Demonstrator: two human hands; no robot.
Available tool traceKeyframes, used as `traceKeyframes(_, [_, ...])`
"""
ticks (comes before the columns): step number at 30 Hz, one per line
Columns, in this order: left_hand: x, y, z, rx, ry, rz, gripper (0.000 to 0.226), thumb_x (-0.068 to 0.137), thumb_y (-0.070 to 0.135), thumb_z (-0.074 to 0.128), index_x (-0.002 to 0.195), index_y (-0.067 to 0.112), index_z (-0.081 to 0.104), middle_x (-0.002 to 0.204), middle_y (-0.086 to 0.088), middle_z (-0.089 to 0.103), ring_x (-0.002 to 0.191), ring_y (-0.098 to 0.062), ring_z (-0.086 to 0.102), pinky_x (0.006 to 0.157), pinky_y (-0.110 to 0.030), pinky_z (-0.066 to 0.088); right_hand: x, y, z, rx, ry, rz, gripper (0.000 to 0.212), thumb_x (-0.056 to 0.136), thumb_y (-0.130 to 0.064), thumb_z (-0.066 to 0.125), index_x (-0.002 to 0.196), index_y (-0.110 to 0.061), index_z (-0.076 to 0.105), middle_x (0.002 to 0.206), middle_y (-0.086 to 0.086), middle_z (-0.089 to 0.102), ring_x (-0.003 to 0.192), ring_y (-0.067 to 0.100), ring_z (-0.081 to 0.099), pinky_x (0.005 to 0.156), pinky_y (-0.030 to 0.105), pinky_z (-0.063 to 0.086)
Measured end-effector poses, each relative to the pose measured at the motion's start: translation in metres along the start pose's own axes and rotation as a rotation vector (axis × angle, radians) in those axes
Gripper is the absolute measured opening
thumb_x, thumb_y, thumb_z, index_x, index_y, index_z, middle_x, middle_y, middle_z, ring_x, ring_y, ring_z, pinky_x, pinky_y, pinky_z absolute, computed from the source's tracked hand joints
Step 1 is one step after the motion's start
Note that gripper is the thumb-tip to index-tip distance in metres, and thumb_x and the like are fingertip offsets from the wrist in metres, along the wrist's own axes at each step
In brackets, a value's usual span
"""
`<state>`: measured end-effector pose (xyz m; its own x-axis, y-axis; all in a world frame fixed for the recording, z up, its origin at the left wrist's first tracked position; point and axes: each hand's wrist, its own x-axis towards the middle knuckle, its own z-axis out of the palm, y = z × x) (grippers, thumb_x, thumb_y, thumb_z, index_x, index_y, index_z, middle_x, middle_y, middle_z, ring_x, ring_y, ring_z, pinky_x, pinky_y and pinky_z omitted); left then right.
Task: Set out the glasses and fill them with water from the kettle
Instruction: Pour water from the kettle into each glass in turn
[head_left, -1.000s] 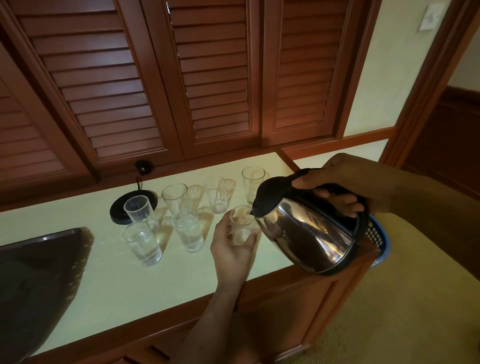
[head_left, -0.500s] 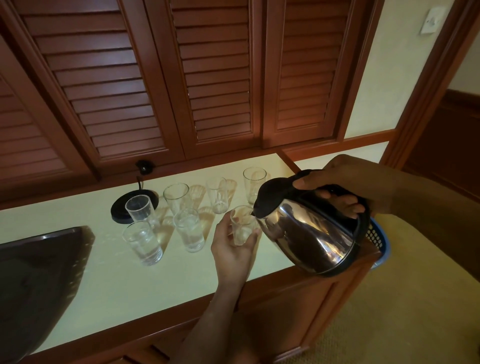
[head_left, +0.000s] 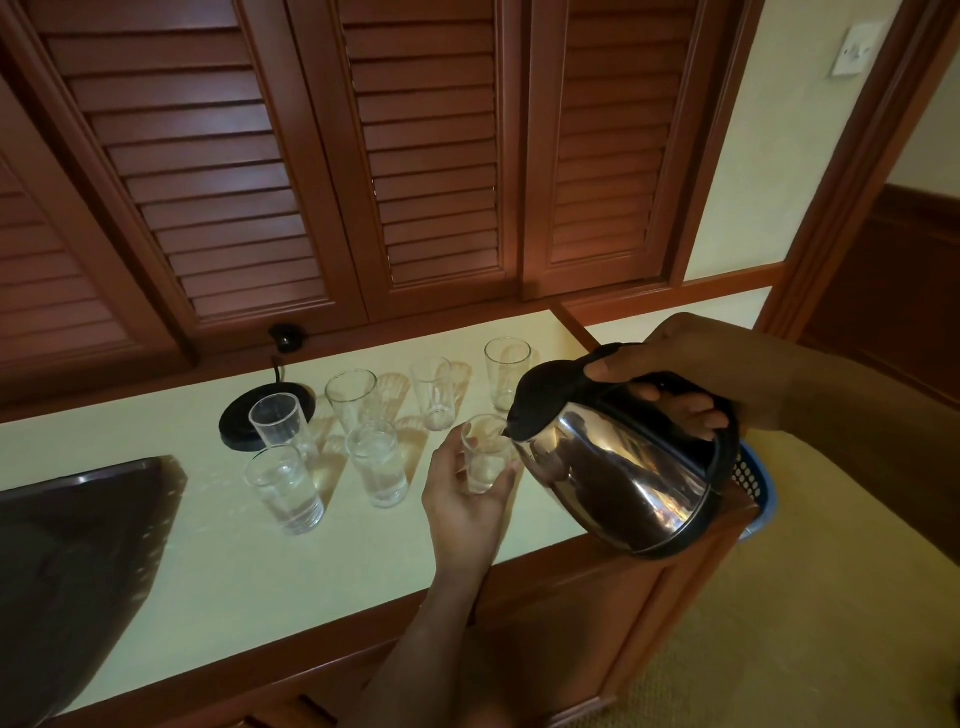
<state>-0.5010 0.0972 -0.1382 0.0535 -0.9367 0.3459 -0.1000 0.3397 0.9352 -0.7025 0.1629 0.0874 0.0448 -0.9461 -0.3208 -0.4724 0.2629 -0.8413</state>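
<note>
At the front edge of the cream countertop (head_left: 218, 587), the left hand (head_left: 462, 512) is wrapped around a small clear tumbler (head_left: 484, 457), fingers closed on its lower wall, the base apparently on the surface. Just right of this tumbler, the right hand (head_left: 691, 371) is clamped on the black handle of a polished steel kettle (head_left: 618, 467), tipped so the black spout meets the tumbler's rim. The kettle probably handles as heavy and rigid, its mirrored shell slippery, so the handle is the sound grip; the tumbler is likely light, smooth and fragile, best held low on the wall.

Left of the held tumbler, two filled glasses (head_left: 376, 465) stand upright, ripples showing in the water. Beyond them an empty plastic-looking cup (head_left: 275, 423) rests beside the round black kettle base (head_left: 244, 423). Farther back, three tapered empty glasses (head_left: 434, 384) form a row near the wall. A dark tray (head_left: 78, 561) lies far left; louvred wooden doors (head_left: 415, 156) close the background.
</note>
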Motion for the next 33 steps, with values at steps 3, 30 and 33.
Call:
traceKeyframes(3, [-0.0005, 0.0032, -0.0006, -0.001, 0.004, 0.003, 0.065, 0.08, 0.02, 0.09, 0.131, 0.042, 0.056, 0.121, 0.027, 0.066, 0.115, 0.007, 0.062, 0.089, -0.004, 0.047, -0.0014, -0.0002, 0.0006, 0.002, -0.006, -0.005, 0.049, 0.067, -0.053, 0.075, 0.056, -0.01, 0.054, 0.042, 0.005, 0.042, 0.034, 0.017, 0.037, 0.045, 0.025, 0.036])
traceKeyframes(30, [0.0002, 0.0041, -0.0009, 0.006, 0.013, -0.004, 0.065, 0.079, 0.023, 0.09, 0.125, 0.053, 0.055, 0.123, 0.026, 0.065, 0.116, 0.005, 0.063, 0.091, -0.008, 0.049, -0.0056, -0.005, 0.0032, -0.04, 0.001, -0.006, 0.05, 0.062, -0.057, 0.073, 0.055, -0.011, 0.055, 0.042, 0.005, 0.042, 0.034, 0.016, 0.037, 0.044, 0.025, 0.036])
traceKeyframes(33, [0.0004, 0.0028, -0.0004, -0.005, 0.012, -0.006, 0.066, 0.079, 0.02, 0.09, 0.129, 0.048, 0.056, 0.123, 0.026, 0.066, 0.116, 0.005, 0.063, 0.092, -0.009, 0.05, -0.0061, -0.0057, 0.0033, -0.04, -0.001, -0.005, 0.051, 0.062, -0.057, 0.074, 0.056, -0.011, 0.055, 0.043, 0.005, 0.042, 0.033, 0.016, 0.037, 0.042, 0.023, 0.036])
